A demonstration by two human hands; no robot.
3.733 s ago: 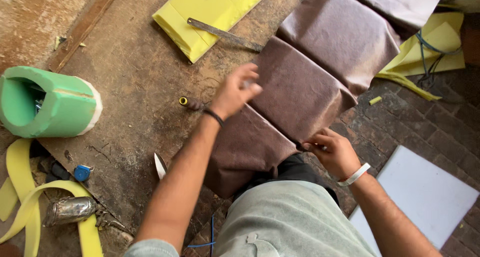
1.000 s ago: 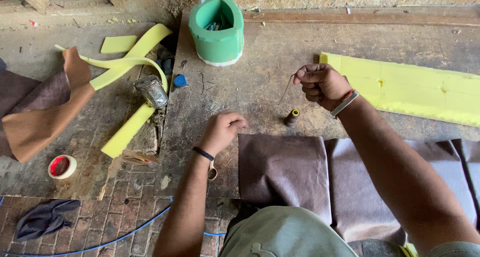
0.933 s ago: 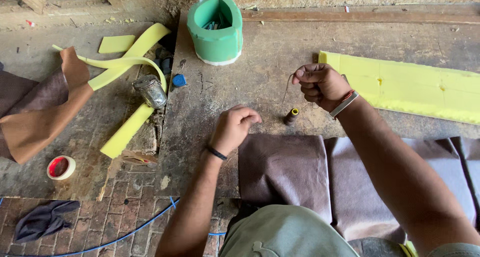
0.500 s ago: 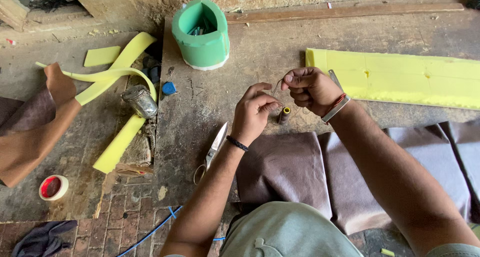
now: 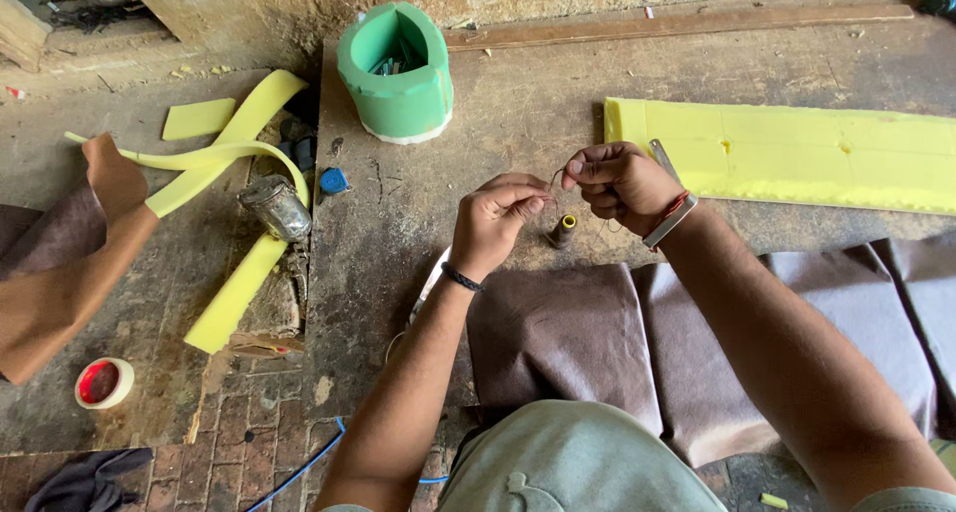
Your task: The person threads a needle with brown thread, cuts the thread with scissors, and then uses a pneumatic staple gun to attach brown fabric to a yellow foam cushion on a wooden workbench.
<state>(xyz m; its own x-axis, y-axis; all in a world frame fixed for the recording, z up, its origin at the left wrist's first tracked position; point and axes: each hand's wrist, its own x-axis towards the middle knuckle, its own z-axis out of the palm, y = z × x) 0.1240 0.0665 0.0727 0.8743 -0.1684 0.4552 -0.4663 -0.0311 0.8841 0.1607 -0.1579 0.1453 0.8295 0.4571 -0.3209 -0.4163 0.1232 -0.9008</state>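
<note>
Both hands meet just above a small thread spool [image 5: 564, 230] standing on the bench. The left hand [image 5: 495, 221] pinches its fingertips together on a thin thread [image 5: 554, 178]; the right hand [image 5: 619, 180] is clenched, thumb and forefinger nipping the same strand — a needle may sit there, too small to tell. The spool stands just below and between the fingertips, brown cloth [image 5: 597, 343] nearer the body, a yellow foam slab [image 5: 797, 153] beyond the right knuckles, a green foam tub [image 5: 396, 72] farther off past the left. The step in hand looks like drawing thread or threading. The next move calls for steady fingertips and a taut strand — slack would lose the end.
</note>
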